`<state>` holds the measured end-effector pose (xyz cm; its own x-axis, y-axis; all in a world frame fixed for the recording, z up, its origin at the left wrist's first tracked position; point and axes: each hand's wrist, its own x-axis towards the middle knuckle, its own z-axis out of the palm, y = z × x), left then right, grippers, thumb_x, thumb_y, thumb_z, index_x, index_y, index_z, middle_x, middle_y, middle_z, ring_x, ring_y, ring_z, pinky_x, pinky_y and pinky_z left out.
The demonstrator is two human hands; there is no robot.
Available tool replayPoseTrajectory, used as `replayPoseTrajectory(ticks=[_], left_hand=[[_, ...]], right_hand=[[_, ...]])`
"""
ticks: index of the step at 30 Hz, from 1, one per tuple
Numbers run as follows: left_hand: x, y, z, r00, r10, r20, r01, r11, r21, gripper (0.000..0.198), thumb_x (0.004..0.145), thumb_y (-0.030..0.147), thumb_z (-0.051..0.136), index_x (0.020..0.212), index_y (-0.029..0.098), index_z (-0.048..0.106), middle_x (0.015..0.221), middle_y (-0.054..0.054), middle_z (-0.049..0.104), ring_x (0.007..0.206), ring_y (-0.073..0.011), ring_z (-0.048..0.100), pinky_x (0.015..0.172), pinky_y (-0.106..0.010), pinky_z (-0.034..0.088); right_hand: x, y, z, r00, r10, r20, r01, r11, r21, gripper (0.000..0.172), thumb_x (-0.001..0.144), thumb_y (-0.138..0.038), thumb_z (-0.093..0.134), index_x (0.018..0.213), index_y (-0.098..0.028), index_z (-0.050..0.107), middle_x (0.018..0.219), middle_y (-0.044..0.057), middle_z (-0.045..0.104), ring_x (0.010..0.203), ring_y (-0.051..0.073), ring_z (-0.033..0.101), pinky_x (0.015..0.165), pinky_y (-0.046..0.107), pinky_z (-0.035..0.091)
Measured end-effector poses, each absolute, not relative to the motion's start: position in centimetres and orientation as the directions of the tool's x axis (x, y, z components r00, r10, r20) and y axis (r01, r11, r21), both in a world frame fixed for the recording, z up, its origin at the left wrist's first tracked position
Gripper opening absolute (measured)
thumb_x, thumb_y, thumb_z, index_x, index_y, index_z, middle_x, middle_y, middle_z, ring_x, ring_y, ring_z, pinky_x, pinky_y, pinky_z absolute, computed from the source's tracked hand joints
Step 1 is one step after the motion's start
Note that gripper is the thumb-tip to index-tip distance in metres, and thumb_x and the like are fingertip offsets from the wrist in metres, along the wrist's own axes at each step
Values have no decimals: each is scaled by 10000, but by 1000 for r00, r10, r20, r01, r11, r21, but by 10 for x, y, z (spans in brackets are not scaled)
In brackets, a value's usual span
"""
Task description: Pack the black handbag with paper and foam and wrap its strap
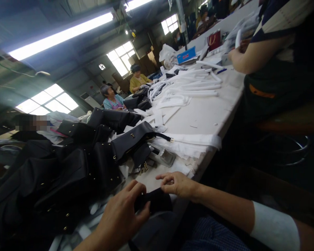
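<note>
My left hand (124, 211) is closed round the edge of a black leather-like piece (159, 203), with the thumb at its near side. My right hand (176, 185) is at the far edge of that piece, with bent fingers pinching there. Part of the black piece is lost in shadow and behind my left hand, so its full shape cannot be made out. Just beyond my hands lies a black handbag (132, 139) with a gold-coloured clasp and a buckled strap. A small glass jar (167, 157) stands beside it.
Black bags (60, 174) with gold studs are heaped on the left. White strips and tubes (188, 85) cover much of the long table (204, 115). A blue box (186, 55) stands farther back. One person (272, 45) stands at the right edge; others sit along the far side.
</note>
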<state>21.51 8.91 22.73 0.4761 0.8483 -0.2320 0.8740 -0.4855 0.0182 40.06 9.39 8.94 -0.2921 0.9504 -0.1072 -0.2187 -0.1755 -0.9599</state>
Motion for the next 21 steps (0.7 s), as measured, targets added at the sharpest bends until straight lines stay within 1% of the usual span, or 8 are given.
replayPoseTrajectory(ticks=[4,8,11,13,17,21], left_hand=[[214,89,225,480,846,-234,874,-485,40,92,842,309,525,923,272,551,940,15,578,731,-157,578,644,-286,396],[212,88,223,478,849,-228,876,-481,45,108,843,310,522,939,270,549,961,8,574,741,-159,582,657,-294,417],[211,88,223,469,850,-240,881,-469,61,111,850,319,515,943,269,546,965,4,570,740,-158,583,663,-299,433],[212,88,223,468,847,-251,881,-468,63,110,855,323,508,942,265,541,962,0,569,738,-161,583,665,-305,440],[211,89,221,490,834,-253,869,-489,70,105,859,315,504,942,259,534,968,-7,572,740,-161,590,677,-311,453],[209,89,220,501,833,-234,863,-499,74,117,857,319,516,953,257,542,974,-10,582,728,-158,598,667,-302,463]], right_hand=[[412,92,72,-213,971,-112,-148,-145,-978,127,684,-285,664,700,-170,714,1317,93,618,1079,263,637,938,352,467],[421,89,54,-146,983,-107,-99,-122,-987,142,684,-287,632,694,-161,698,1294,117,622,1026,261,654,882,344,493],[426,88,45,-97,990,-99,-53,-104,-993,103,668,-249,631,667,-166,692,1233,116,652,1039,269,644,891,346,486],[428,86,43,-63,996,-69,0,-69,-998,75,659,-209,631,662,-172,697,1204,104,665,1013,263,649,893,349,482],[429,83,44,-14,1000,4,105,6,-994,71,671,-162,622,654,-176,689,1147,95,682,949,242,665,849,333,496],[430,82,46,11,1000,25,149,23,-989,70,673,-124,618,637,-168,660,1101,101,686,900,223,667,803,308,500]])
